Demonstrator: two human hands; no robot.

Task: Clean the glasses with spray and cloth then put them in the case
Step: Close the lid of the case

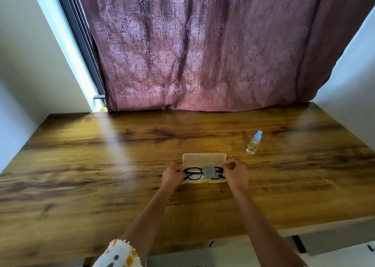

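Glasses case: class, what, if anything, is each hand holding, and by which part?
The left hand grips the open case at its left end, the right hand at its right end near the lid's corner.

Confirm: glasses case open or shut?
Open. The case has its lid raised, and the glasses and grey cloth lie exposed inside. The left hand and right hand grip its ends.
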